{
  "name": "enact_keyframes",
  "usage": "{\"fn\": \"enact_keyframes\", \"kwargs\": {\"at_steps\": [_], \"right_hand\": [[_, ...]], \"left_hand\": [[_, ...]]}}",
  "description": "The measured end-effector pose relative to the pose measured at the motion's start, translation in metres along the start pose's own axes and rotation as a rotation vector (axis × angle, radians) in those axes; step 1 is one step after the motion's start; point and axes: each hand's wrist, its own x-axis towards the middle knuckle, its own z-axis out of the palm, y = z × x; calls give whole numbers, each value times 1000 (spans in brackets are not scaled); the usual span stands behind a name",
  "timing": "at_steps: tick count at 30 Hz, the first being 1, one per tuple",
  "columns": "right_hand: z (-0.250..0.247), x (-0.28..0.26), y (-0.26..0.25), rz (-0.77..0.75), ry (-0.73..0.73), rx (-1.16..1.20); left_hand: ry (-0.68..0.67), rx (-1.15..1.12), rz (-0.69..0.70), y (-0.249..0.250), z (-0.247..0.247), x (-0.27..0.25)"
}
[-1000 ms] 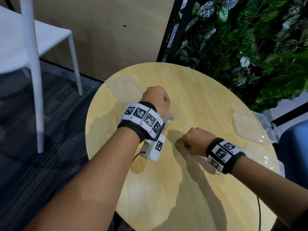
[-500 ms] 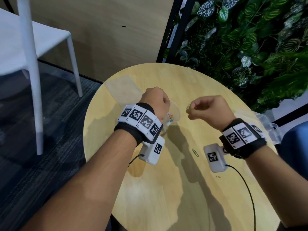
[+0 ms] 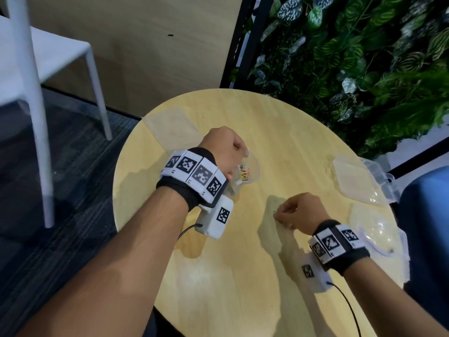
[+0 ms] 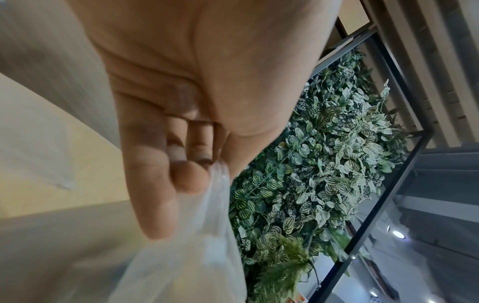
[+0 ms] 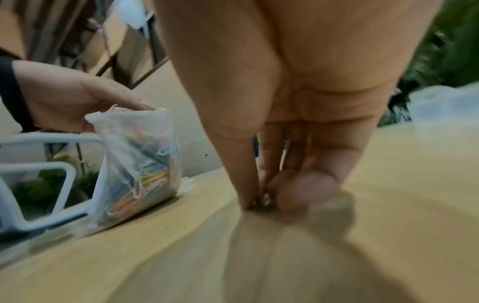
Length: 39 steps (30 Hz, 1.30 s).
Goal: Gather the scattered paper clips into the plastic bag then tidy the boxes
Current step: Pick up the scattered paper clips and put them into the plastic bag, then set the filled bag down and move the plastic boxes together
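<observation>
Left hand point(image 3: 224, 149) pinching the mouth of a clear plastic bag point(image 5: 137, 162) of coloured paper clips point(image 5: 145, 180), bag standing on round wooden table point(image 3: 243, 276), right hand point(image 3: 295, 211) nearer the body, fingertips point(image 5: 246, 196) pinching a paper clip point(image 3: 275, 212) at the tabletop, clear plastic boxes point(image 3: 357, 181) beyond the right hand.

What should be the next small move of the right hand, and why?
Probably lift the paper clip and carry it to the plastic bag. The right hand pinches it at the table, and the left hand holds the bag's mouth up.
</observation>
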Motion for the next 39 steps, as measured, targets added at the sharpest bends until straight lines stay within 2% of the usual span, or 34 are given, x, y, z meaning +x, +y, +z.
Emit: {"fn": "enact_keyframes", "kwargs": {"at_steps": [2, 6, 8, 11, 13, 15, 18, 23, 26, 30, 33, 36, 39], "right_hand": [[9, -4, 4, -45, 42, 60], [12, -14, -1, -110, -128, -42], [2, -16, -2, -131, -148, -95], [-26, -26, -11, -168, -1, 157], [-43, -38, -27, -264, 143, 370], [-50, -45, -44, -389, 227, 434], [-40, -44, -61, -556, 275, 282], [-29, -44, -64, -738, 239, 32], [-28, -47, -65, -690, 371, 19], [-27, -57, -74, -507, 470, 278], [-20, -71, -83, -460, 458, 334], [-13, -90, -92, -481, 437, 413], [-15, -107, -96, -545, 387, 288]], "left_hand": [[-37, -43, 27, -1, 3, -1], [-119, -100, 86, 0, 8, -2], [-151, -102, 108, 0, 9, -3], [-169, -96, 121, -1, 12, -4], [-182, -108, 114, -1, 13, -4], [-194, -116, 104, 0, 13, -4], [-204, -133, 84, 1, 11, -7], [-181, -207, 45, -1, 4, -15], [-192, -341, -4, 1, 0, -31], [-163, -178, 47, -18, -5, -58], [-27, -90, 138, -32, -3, -82], [89, -125, 177, -37, 3, -104], [115, -161, 198, -38, 13, -129]]}}
